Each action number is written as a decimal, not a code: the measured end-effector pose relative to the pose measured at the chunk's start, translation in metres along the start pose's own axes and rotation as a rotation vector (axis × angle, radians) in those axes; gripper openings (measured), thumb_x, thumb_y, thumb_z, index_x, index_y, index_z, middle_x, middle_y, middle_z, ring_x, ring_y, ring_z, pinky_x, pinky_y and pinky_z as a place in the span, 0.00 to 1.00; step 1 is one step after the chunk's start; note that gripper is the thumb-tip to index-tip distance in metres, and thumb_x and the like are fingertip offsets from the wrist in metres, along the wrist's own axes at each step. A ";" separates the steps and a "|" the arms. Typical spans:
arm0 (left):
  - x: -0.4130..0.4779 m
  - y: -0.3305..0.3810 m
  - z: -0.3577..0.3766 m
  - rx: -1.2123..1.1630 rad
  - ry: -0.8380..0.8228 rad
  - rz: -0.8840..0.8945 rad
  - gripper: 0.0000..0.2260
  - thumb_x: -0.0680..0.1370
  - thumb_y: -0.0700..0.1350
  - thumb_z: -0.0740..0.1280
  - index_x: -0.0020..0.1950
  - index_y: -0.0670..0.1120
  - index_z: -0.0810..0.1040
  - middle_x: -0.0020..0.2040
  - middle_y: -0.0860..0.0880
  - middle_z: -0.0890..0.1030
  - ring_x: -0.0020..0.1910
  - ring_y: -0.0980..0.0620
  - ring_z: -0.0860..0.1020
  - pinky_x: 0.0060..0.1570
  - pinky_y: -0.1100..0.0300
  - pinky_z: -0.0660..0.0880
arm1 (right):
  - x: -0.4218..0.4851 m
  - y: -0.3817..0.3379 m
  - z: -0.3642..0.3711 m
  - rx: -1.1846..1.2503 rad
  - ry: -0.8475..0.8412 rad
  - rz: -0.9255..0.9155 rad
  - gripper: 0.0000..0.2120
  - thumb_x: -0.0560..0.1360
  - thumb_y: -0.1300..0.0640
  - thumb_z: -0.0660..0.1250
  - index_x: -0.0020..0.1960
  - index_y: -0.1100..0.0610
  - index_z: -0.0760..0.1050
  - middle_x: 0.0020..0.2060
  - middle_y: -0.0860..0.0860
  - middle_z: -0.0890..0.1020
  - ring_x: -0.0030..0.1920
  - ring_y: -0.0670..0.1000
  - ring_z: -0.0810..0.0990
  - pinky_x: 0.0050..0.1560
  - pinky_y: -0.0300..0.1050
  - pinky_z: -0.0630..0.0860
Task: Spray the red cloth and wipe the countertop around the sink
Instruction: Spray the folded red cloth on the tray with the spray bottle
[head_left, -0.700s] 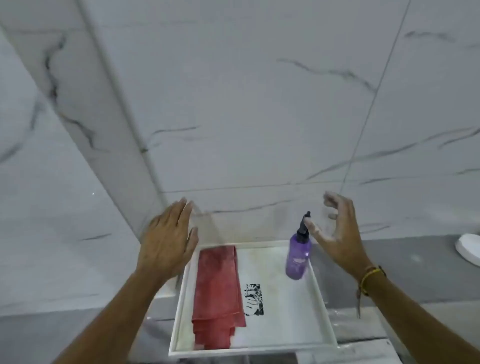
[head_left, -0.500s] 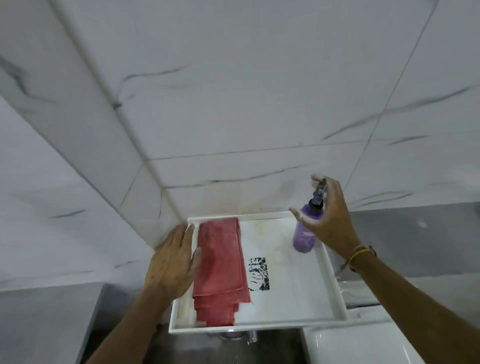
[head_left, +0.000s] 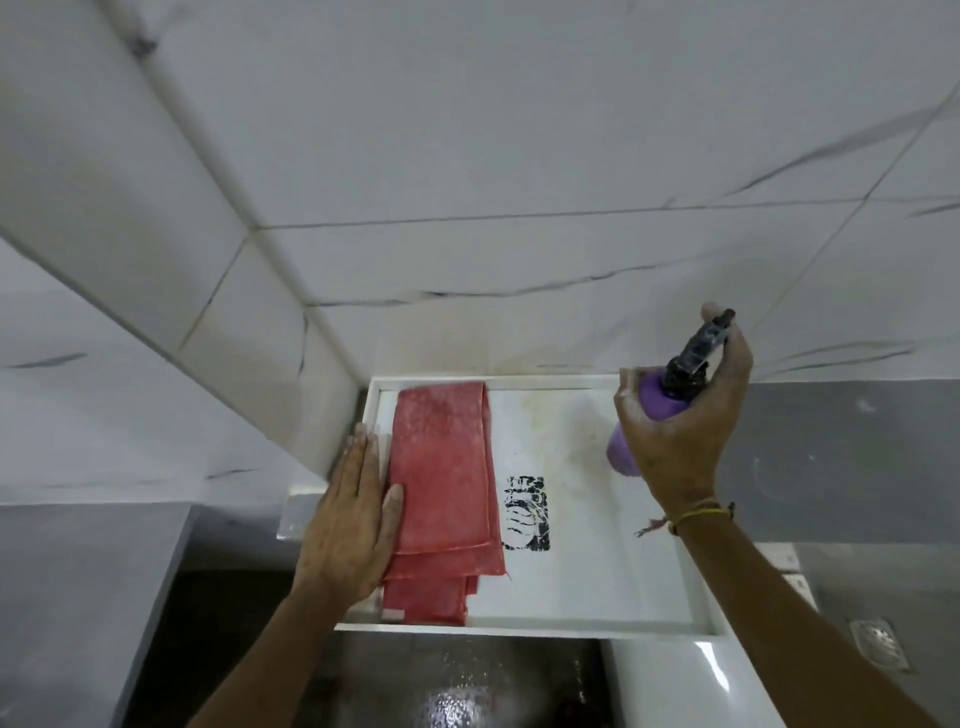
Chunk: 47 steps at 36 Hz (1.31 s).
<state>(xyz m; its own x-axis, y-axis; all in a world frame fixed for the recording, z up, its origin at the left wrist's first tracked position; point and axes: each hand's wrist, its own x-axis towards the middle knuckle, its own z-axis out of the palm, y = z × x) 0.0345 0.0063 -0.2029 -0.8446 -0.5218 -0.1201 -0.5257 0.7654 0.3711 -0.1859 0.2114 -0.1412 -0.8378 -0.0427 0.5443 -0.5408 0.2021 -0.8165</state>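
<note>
A folded red cloth (head_left: 441, 499) lies along the left side of a white tray (head_left: 597, 587). My left hand (head_left: 348, 525) rests flat on the cloth's left edge and the tray rim, fingers together, thumb on the cloth. My right hand (head_left: 680, 436) is wrapped around a purple spray bottle (head_left: 662, 402) with a black nozzle (head_left: 701, 345), holding it over the tray's back right corner. The bottle's lower part shows below my palm.
The tray has a black printed mark (head_left: 527, 514) in its middle and sits against a white marble-tiled wall (head_left: 519, 156). A wet metal sink (head_left: 452, 686) lies below the tray. A floor drain (head_left: 880, 644) shows at the lower right.
My left hand has come down onto the red cloth. My right hand has closed around the spray bottle and lifted it slightly. The camera has tilted further down.
</note>
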 end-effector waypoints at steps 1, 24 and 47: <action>0.001 0.000 0.001 -0.014 0.010 -0.007 0.36 0.73 0.68 0.32 0.75 0.50 0.32 0.78 0.51 0.35 0.76 0.58 0.36 0.74 0.60 0.40 | 0.000 0.001 0.001 0.005 0.008 -0.001 0.34 0.65 0.66 0.73 0.67 0.71 0.62 0.63 0.62 0.71 0.65 0.41 0.68 0.62 0.26 0.64; 0.001 0.003 -0.001 -0.017 0.034 -0.012 0.33 0.77 0.61 0.39 0.77 0.45 0.40 0.79 0.48 0.40 0.78 0.53 0.42 0.75 0.58 0.43 | -0.084 -0.109 -0.013 0.282 -0.743 0.397 0.22 0.67 0.63 0.73 0.59 0.55 0.73 0.50 0.36 0.80 0.52 0.37 0.79 0.50 0.25 0.73; 0.002 -0.004 0.004 -0.014 0.060 0.007 0.32 0.79 0.61 0.40 0.78 0.44 0.43 0.80 0.46 0.44 0.78 0.51 0.44 0.73 0.58 0.45 | -0.117 -0.093 0.008 0.204 -0.978 0.927 0.15 0.71 0.63 0.71 0.57 0.53 0.77 0.48 0.53 0.84 0.35 0.51 0.83 0.44 0.48 0.83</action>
<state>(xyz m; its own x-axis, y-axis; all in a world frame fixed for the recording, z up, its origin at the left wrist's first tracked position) 0.0343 0.0036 -0.2080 -0.8402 -0.5388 -0.0622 -0.5184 0.7640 0.3842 -0.0379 0.1895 -0.1309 -0.5604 -0.6588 -0.5020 0.3142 0.3917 -0.8648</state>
